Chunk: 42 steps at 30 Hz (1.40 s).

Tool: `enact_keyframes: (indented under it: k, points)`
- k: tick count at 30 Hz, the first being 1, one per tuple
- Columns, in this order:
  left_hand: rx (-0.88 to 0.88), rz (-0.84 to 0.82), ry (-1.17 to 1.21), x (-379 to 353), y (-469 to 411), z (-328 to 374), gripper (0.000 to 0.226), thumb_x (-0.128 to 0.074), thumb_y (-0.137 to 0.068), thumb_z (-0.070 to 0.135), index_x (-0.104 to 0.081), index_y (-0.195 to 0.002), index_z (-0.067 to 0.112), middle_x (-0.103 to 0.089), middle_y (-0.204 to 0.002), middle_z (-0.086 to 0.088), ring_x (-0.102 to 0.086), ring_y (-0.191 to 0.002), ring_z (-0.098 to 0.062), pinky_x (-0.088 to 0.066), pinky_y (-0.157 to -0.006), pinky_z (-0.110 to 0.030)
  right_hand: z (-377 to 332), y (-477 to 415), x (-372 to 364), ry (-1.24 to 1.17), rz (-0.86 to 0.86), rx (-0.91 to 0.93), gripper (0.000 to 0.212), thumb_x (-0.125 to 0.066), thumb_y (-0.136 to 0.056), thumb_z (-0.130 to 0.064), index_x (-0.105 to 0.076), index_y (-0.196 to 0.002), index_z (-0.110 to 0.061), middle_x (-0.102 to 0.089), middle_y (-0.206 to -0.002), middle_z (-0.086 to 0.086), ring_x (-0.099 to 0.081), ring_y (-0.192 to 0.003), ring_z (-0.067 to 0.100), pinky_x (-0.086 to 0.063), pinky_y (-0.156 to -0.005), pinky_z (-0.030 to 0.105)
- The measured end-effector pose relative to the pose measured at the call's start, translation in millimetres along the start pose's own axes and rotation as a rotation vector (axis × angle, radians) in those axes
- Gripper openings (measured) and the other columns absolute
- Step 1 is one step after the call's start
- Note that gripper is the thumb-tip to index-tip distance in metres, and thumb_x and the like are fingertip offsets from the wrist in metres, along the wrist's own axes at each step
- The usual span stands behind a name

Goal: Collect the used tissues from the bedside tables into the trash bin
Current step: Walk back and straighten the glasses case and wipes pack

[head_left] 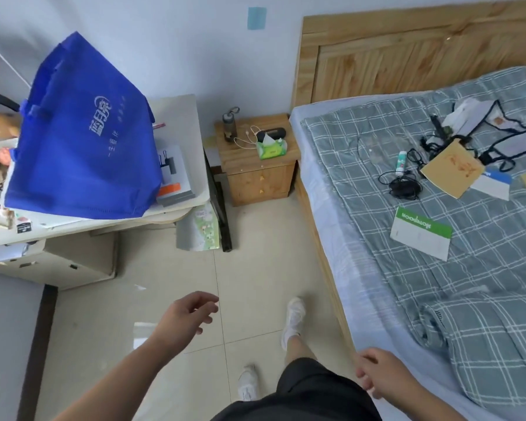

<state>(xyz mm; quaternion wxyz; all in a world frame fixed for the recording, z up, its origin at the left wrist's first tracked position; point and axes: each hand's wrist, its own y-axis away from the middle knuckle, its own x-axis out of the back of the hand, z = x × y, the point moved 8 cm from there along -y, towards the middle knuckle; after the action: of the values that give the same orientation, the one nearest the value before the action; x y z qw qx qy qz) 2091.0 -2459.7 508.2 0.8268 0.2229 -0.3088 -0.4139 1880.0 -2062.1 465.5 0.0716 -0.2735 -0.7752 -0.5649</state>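
A small wooden bedside table (pixel 289 153) stands between the desk and the bed, far ahead of me. On its top lie a green tissue pack (pixel 272 148) with a white tissue sticking out, a dark water bottle (pixel 229 124), a black case (pixel 272 132) and a thin white cable. No loose used tissue or trash bin shows. My left hand (pixel 186 317) hangs over the floor tiles with fingers apart and empty. My right hand (pixel 380 375) is low beside the bed edge, fingers loosely curled, holding nothing.
A desk (pixel 182 117) on the left carries a big blue tote bag (pixel 82 135), notebooks and clutter. The bed (pixel 438 268) on the right, with a wooden headboard (pixel 407 56), holds papers, cables, glasses and a small bottle. A tiled aisle runs between them; my legs and white shoes stand in it.
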Motion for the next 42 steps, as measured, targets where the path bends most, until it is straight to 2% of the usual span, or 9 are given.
enact_keyframes:
  k: [6,13,19,23,30,33,37,39,42]
  points:
    - [0.046,0.063,-0.014,3.8,-86.6,55.1,0.015,-0.069,-0.100,0.014,-0.080,-0.101,0.024,-0.082,-0.095,0.001,-0.075,-0.083,-0.018,-0.056,-0.068,-0.032,-72.7,-94.2,60.0,-0.010,-0.025,0.051,0.019,-0.056,-0.092,-0.015,-0.069,-0.086,-0.003,-0.070,-0.073,0.002,-0.059,-0.053,0.012,-0.046,-0.051,0.026]
    - [0.163,0.076,-0.030,-5.2,-135.9,76.6,0.016,-0.071,-0.097,0.013,-0.081,-0.097,0.026,-0.082,-0.092,0.001,-0.074,-0.080,-0.019,-0.053,-0.063,-0.031,-220.3,-169.4,135.9,0.088,-0.047,0.190,0.018,-0.055,-0.091,-0.025,-0.070,-0.083,-0.018,-0.074,-0.081,-0.002,-0.065,-0.061,0.010,-0.047,-0.055,0.026]
    - [0.183,0.075,-0.027,1.4,-192.6,110.6,0.015,-0.073,-0.096,0.014,-0.082,-0.095,0.025,-0.082,-0.091,0.003,-0.075,-0.080,-0.021,-0.056,-0.061,-0.030,-344.4,-218.7,176.9,0.107,-0.012,0.307,0.018,-0.057,-0.093,-0.024,-0.071,-0.087,-0.014,-0.075,-0.081,0.002,-0.063,-0.062,0.012,-0.050,-0.062,0.030]
    - [0.159,0.046,-0.060,18.2,-261.1,148.9,0.013,-0.069,-0.100,0.021,-0.078,-0.100,0.031,-0.082,-0.092,0.008,-0.077,-0.083,-0.015,-0.059,-0.066,-0.027,-402.1,-255.6,187.1,0.094,0.001,0.325,0.018,-0.057,-0.095,-0.026,-0.071,-0.088,-0.017,-0.076,-0.087,0.005,-0.063,-0.062,0.010,-0.050,-0.062,0.028]
    - [0.089,-0.037,-0.044,60.0,-373.2,226.8,0.013,-0.067,-0.103,0.024,-0.076,-0.105,0.033,-0.081,-0.097,0.018,-0.076,-0.088,-0.014,-0.060,-0.072,-0.029,-434.1,-300.7,195.7,0.093,0.010,0.163,0.023,-0.055,-0.095,-0.021,-0.069,-0.097,-0.003,-0.071,-0.084,0.009,-0.058,-0.062,0.014,-0.045,-0.054,0.024]
    - [0.080,-0.043,-0.015,72.6,-407.0,257.7,0.015,-0.066,-0.104,0.020,-0.077,-0.104,0.031,-0.082,-0.096,0.012,-0.076,-0.089,-0.019,-0.061,-0.072,-0.030,-435.3,-305.3,199.1,0.113,-0.002,0.095,0.020,-0.055,-0.093,-0.021,-0.070,-0.096,-0.008,-0.074,-0.093,0.009,-0.060,-0.064,0.013,-0.047,-0.055,0.022]
    - [0.085,-0.032,0.024,75.0,-444.1,284.5,0.016,-0.066,-0.104,0.017,-0.079,-0.103,0.027,-0.082,-0.096,0.003,-0.076,-0.084,-0.017,-0.061,-0.072,-0.032,-440.8,-323.0,200.9,0.099,-0.050,0.047,0.021,-0.055,-0.094,-0.025,-0.070,-0.097,-0.009,-0.072,-0.085,0.000,-0.058,-0.061,0.011,-0.047,-0.058,0.026]
    - [0.088,-0.020,0.043,71.5,-460.4,291.4,0.016,-0.066,-0.103,0.016,-0.080,-0.103,0.024,-0.081,-0.098,-0.005,-0.075,-0.082,-0.020,-0.060,-0.067,-0.027,-449.6,-337.8,201.2,0.101,-0.065,0.042,0.021,-0.055,-0.095,-0.025,-0.069,-0.095,-0.010,-0.072,-0.083,-0.001,-0.058,-0.062,0.012,-0.047,-0.060,0.026]
    - [0.120,0.001,0.098,62.3,-480.6,298.3,0.015,-0.066,-0.104,0.015,-0.080,-0.106,0.021,-0.081,-0.098,-0.005,-0.074,-0.089,-0.028,-0.060,-0.061,-0.020,-469.8,-362.2,203.1,0.097,-0.098,0.037,0.022,-0.056,-0.096,-0.030,-0.070,-0.095,-0.014,-0.073,-0.088,0.005,-0.062,-0.067,0.012,-0.048,-0.063,0.026]
